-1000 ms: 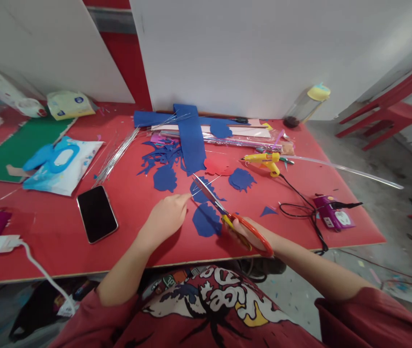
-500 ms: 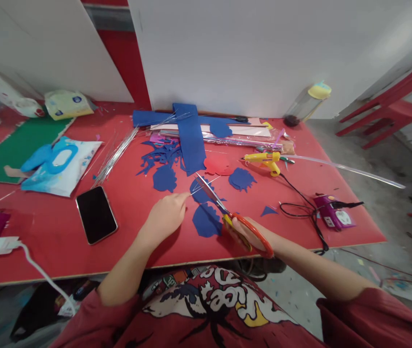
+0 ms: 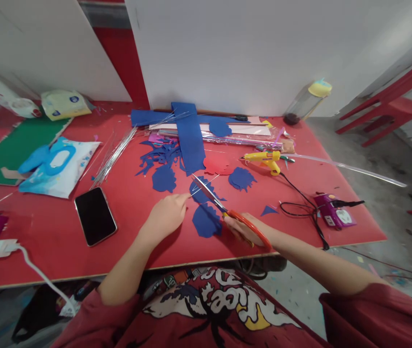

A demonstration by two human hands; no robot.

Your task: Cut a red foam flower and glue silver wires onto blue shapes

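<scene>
My left hand [image 3: 167,216] pinches thin silvery wires [image 3: 206,184] that stick out to the right from its fingertips. In my right hand [image 3: 247,229] is a pair of scissors [image 3: 211,195] with red and yellow handles. Its blades point up and left, across the wires. Whether the blades touch the wires I cannot tell. Below the blades lies a scalloped blue foam piece [image 3: 199,191], partly covered. Closer to me is another blue foam piece [image 3: 206,221], with more to the left [image 3: 164,179] and right [image 3: 241,179]. A red foam piece [image 3: 217,163] lies behind.
A yellow glue gun [image 3: 263,157] with a black cord lies right, near a purple power socket [image 3: 336,212]. A phone [image 3: 95,216], wet wipes [image 3: 59,166] and a bundle of wires [image 3: 117,154] are left. Blue strips [image 3: 190,137] and scraps [image 3: 160,154] lie at the back.
The scissors' handles have come closer together, and my right hand has shifted slightly up and left. My left hand stays in place with the wires.
</scene>
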